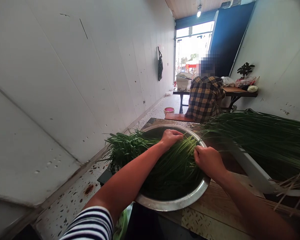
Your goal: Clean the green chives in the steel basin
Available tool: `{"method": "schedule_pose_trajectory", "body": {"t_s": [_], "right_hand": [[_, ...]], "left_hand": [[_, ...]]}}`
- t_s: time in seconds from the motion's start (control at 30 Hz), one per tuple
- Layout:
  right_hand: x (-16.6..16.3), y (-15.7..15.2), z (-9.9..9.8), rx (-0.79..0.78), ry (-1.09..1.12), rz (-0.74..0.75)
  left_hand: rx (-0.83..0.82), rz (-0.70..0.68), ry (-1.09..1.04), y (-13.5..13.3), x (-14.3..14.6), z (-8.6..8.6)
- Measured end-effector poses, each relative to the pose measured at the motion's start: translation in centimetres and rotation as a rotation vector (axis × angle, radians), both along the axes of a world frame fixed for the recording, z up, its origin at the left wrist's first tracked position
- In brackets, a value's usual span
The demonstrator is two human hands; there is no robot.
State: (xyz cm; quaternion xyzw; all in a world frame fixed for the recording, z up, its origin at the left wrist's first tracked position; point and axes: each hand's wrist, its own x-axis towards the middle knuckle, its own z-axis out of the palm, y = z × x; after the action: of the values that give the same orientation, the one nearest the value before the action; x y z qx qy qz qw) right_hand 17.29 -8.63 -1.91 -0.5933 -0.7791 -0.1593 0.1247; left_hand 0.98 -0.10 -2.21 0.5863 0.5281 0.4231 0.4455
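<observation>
A wide steel basin (173,204) stands in front of me with long green chives (172,163) lying in it. Their pale stem ends gather toward the far right rim, and the leafy tips spill over the left side. Over the basin, my left hand (170,138) is closed in a pinch at the pale ends of a few stems. My right hand (208,160) is curled shut at the right rim, its fingertips on the pale ends of the bunch. Its palm and most of the grip are hidden.
At the right, a big heap of long chives (260,133) lies over a pale-edged crate (250,166). Ahead, a person in a plaid shirt (205,96) sits on a red bench (177,117) at a dark table (240,94). A white wall (90,83) runs along the left.
</observation>
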Motion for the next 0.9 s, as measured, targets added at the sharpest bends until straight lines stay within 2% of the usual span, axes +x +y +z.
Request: {"method": "schedule_pose_trajectory", "body": {"t_s": [0.23,0.9], "right_hand": [[-0.10,-0.04,0.06,-0.007,-0.001,-0.005],[-0.17,-0.24,0.31,-0.025,-0.006,-0.008]], "left_hand": [[0.007,0.020,0.004,0.37,0.01,-0.48],[0.026,0.028,-0.021,0.23,0.18,-0.53]]}}
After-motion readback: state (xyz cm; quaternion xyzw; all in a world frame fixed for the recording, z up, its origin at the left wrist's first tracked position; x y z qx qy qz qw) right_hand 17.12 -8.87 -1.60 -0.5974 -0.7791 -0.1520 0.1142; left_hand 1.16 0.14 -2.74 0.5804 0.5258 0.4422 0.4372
